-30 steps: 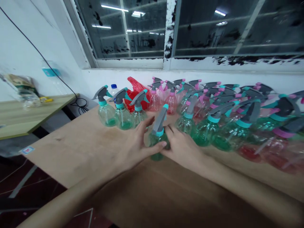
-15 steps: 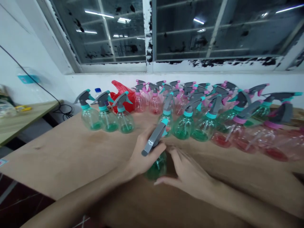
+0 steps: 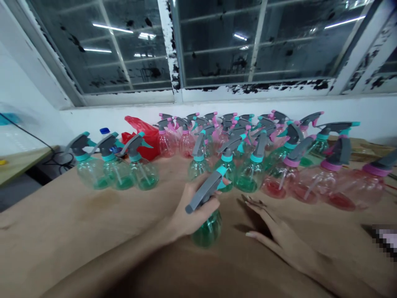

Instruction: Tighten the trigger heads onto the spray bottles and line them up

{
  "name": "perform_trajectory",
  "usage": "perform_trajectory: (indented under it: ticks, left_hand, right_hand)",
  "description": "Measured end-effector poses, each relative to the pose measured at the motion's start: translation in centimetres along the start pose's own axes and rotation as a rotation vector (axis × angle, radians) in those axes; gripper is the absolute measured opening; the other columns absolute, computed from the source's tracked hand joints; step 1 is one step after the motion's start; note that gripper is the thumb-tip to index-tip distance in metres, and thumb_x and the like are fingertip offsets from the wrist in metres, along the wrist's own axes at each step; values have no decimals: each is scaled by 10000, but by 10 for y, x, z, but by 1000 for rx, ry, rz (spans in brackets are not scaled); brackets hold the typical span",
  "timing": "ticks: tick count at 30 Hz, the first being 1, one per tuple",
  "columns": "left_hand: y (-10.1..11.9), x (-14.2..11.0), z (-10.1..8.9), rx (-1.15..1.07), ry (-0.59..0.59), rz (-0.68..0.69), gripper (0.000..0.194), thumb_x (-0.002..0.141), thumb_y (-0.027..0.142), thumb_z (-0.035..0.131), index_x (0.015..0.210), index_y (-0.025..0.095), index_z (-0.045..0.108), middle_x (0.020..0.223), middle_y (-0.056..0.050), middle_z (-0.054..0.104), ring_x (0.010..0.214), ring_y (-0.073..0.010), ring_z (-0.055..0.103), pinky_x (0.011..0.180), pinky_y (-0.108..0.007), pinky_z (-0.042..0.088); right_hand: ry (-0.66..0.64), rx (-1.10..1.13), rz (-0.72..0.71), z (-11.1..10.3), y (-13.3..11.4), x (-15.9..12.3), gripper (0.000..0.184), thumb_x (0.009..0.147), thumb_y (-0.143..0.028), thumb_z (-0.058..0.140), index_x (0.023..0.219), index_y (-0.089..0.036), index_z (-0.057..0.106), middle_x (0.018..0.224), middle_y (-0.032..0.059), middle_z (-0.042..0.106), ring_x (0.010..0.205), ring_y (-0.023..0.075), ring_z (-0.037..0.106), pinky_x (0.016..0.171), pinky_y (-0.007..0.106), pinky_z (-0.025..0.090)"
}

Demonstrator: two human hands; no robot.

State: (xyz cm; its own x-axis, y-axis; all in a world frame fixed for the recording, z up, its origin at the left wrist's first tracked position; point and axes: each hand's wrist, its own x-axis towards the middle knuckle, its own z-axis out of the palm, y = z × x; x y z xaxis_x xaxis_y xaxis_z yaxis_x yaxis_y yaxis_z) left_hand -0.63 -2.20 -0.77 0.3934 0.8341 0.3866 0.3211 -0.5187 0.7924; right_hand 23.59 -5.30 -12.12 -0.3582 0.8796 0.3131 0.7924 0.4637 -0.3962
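Note:
A green spray bottle (image 3: pixel 207 231) with a grey and teal trigger head stands on the wooden table (image 3: pixel 124 231) in front of me. My left hand (image 3: pixel 189 211) is wrapped round its neck, just under the spray head, and hides the collar. To the right of the bottle, my right hand (image 3: pixel 276 231) hovers low over the table, fingers spread and holding nothing. Beyond my hands, a green spray bottle (image 3: pixel 246 178) stands in a row with others. Three more green spray bottles, one of them the nearest (image 3: pixel 144 174), stand to the left.
Red-pink spray bottles (image 3: pixel 341 188) fill the right side, and several pink and green ones crowd the back by the wall. A red plastic bag (image 3: pixel 149 142) and a blue-capped bottle (image 3: pixel 104 130) stand behind the left bottles. A window (image 3: pixel 217 45) is above.
My right hand has moved away from the green bottle to the right, its fingers opening. My left hand still grips the bottle's neck. The view has turned to the right.

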Motion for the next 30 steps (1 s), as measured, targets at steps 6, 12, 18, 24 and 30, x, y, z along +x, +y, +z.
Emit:
perform_trajectory:
  ticks: [6,12,18,24,30]
  left_hand:
    - [5,2,-1,7,-48,-19,326,729,207,475,1018,264,615,779,-12,606,589,-160,521,590,-308,485]
    - [1,2,0,-38,-70,-40,293,729,251,481,988,240,617,628,10,554,522,-158,498,530,-299,435]
    - [4,4,0,-40,-51,-15,169,713,221,470,840,218,581,742,-15,587,647,-177,556,592,-305,442]
    - [9,8,-2,16,-86,7,175,694,212,474,818,238,594,737,-11,595,584,-165,534,539,-297,445]
    - [5,7,2,4,-38,23,317,709,187,501,990,260,628,794,-21,617,632,-167,584,590,-287,491]
  right_hand:
    - [13,6,51,5,0,0,668,836,-466,494,1419,-296,214,1418,66,395,1277,270,379,1026,495,353]
    - [40,-12,36,6,3,-2,690,819,-468,515,1419,-287,227,1393,69,432,1250,290,415,996,498,393]
    - [8,-4,52,3,0,-2,660,839,-467,490,1415,-274,232,1409,69,408,1271,271,389,1013,479,383]
    - [2,-18,47,3,0,-2,629,849,-457,479,1407,-275,255,1402,65,419,1280,264,375,1020,478,375]
    - [3,-45,33,5,2,-2,596,849,-465,479,1380,-238,331,1403,68,417,1288,260,363,1039,475,355]
